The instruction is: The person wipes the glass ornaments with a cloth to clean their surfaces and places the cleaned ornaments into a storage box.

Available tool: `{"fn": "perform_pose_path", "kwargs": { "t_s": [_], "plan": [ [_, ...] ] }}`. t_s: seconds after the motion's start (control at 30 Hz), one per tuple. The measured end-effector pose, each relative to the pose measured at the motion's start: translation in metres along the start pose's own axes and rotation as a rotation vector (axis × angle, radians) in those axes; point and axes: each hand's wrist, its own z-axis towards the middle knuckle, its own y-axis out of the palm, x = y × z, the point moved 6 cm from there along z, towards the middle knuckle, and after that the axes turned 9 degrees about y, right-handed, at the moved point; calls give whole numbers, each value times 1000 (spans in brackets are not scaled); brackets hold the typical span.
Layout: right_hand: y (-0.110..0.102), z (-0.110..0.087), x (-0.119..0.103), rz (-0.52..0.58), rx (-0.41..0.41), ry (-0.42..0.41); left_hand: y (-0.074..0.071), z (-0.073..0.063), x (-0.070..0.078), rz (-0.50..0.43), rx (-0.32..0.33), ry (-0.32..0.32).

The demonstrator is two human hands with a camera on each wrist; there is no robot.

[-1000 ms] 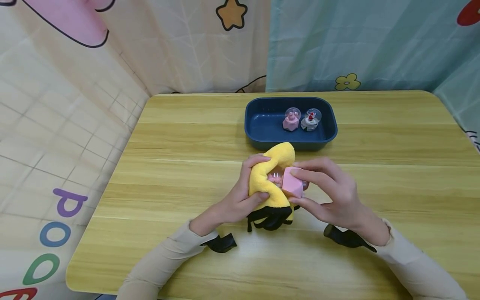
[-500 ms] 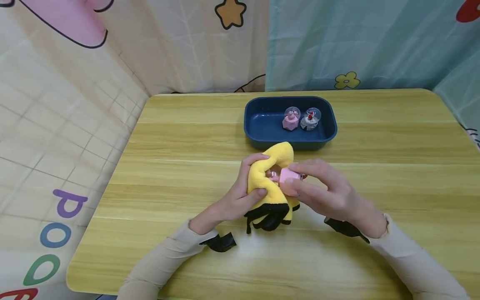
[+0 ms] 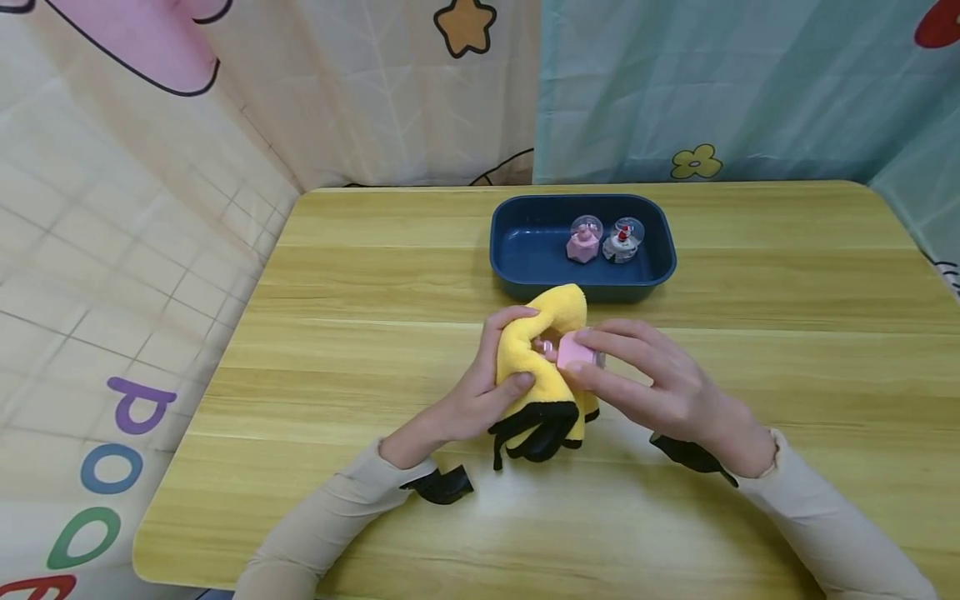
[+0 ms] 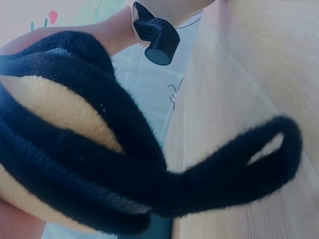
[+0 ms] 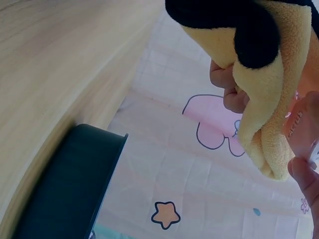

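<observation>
My left hand (image 3: 476, 396) grips a yellow plush pouch (image 3: 517, 354) with black trim, its opening spread toward the right. In the left wrist view a black loop (image 4: 224, 181) sticks out from the trim. My right hand (image 3: 671, 387) pinches a small pink ornament with a faceted base (image 3: 573, 350) between thumb and fingers, at the mouth of the pouch. Part of a word shows on its side in the right wrist view. More pink is visible inside the opening, in front of the base; the rest is hidden by the cloth.
Just behind the pouch stands a dark blue tray (image 3: 525, 250). A pink domed ornament (image 3: 582, 242) and a white domed one with a red top (image 3: 622, 242) sit in its right half. All stand on a wood-grain table (image 3: 360, 333) with printed curtains (image 3: 375, 100) around it.
The pink ornament has turned in my right fingers and shifted slightly left, closer to the pouch opening. My left hand keeps its grip on the pouch, almost still.
</observation>
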Motion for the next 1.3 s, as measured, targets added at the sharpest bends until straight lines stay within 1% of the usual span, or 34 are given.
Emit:
{"fn": "perform_pose_path", "kwargs": {
  "t_s": [0.1,0.3,0.37,0.5,0.57,0.8,0.93,1.0,1.13,1.3],
  "plan": [
    [0,1,1,22,-14,35,-1,0,-1,11,14,-8],
    [2,1,5,58,8,131,-3,0,-1,52,53,-11],
    [3,0,7,81,14,162,-4,0,-2,67,63,-16],
    [4,-4,10,131,-1,235,-4,-1,-4,90,74,-25],
    [4,-6,12,159,-12,288,-4,-1,-4,112,76,-16],
    [3,-8,20,247,-28,479,-4,-2,0,228,67,61],
    [4,-10,24,335,-50,579,-4,-2,1,293,59,94],
    [5,-12,25,385,-62,631,-4,-2,1,307,56,106],
    [6,-15,28,470,-76,727,-3,-2,0,324,56,118],
    [10,-20,31,583,-99,883,-2,-1,0,343,48,111]
  ]
}}
